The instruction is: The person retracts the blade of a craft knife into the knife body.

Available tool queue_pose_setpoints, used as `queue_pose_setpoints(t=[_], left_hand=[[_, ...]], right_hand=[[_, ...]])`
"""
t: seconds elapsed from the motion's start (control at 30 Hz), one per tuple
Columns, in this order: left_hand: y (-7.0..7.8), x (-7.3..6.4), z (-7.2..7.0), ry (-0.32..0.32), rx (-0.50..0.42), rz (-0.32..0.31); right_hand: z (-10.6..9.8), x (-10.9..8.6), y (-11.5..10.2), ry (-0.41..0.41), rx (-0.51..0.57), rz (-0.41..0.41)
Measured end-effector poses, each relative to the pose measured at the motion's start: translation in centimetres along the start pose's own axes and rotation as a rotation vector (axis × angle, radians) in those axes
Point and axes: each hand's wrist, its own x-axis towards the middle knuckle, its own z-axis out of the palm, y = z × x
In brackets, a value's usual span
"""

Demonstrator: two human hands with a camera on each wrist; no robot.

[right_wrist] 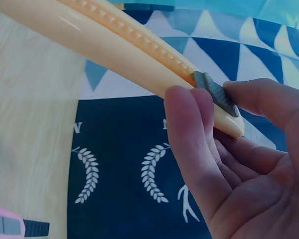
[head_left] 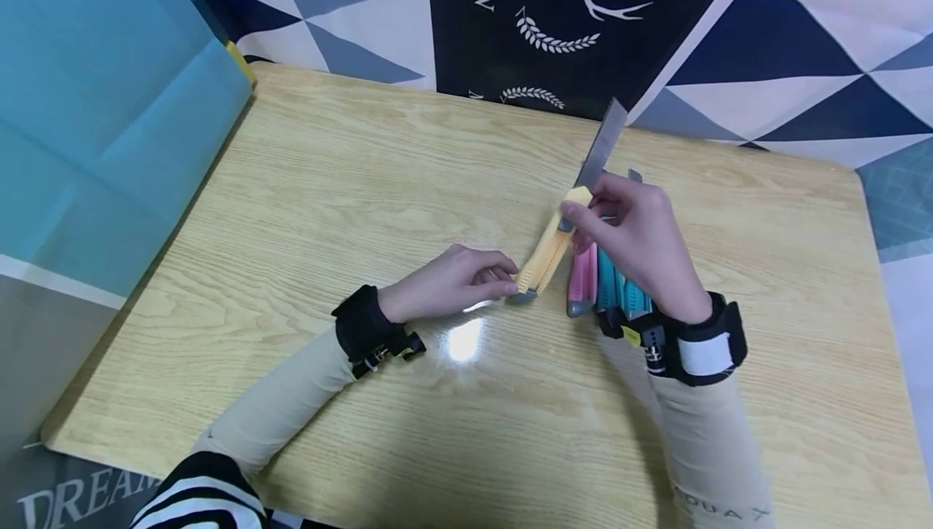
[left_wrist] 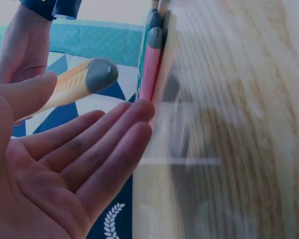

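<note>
A pale yellow utility knife (head_left: 545,255) slants above the table with a long stretch of blade (head_left: 607,140) out of its front. My right hand (head_left: 645,233) pinches it near the blade end. In the right wrist view, the thumb presses against the grey slider (right_wrist: 217,94) while fingers support the body. By the knife's grey end cap (left_wrist: 102,76) is my left hand (head_left: 462,282), fingers extended and palm up in the left wrist view; whether its thumb touches the knife I cannot tell. A pink utility knife (head_left: 581,282) and teal utility knives (head_left: 609,278) lie under my right hand, partly hidden.
The wooden table (head_left: 350,172) runs back to a patterned cloth (head_left: 554,35) with a black panel. A large blue surface (head_left: 109,108) stands along the left edge. Light glares off the tabletop (head_left: 464,340) near my left hand.
</note>
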Motion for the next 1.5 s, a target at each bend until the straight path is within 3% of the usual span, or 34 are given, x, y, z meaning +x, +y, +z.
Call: queue_pose_setpoints(t=[0.2,0.4,0.6,0.8,0.93,1.17,1.5], left_hand=[[-0.3,0.2,0.5,0.02,-0.107,0.008],[0.2,0.3,1.0,0.043,-0.264,-0.037],[1.5,0.2,0.9,0.081,-0.302,-0.048],[0.0,0.7,1.1,0.109,-0.243,-0.063],[-0.8,1.7,1.2,0.115,-0.178,-0.038],[-0.7,3.3,1.2,0.131,-0.111,-0.055],[-0.6,4.5,1.2,0.242,0.023,-0.028]], right_hand=[[0.3,-0.5,-0.4,0.041,0.038,-0.052],[0.5,-0.6,-0.2,0.087,0.051,-0.109],[0.5,-0.8,0.1,0.139,0.058,-0.105],[0.8,-0.6,0.5,0.143,0.109,-0.116],[0.8,-0.4,0.7,0.151,0.057,-0.089],[0.7,-0.1,0.9,0.151,0.07,-0.02],[1.1,0.4,0.9,0.278,0.112,-0.006]])
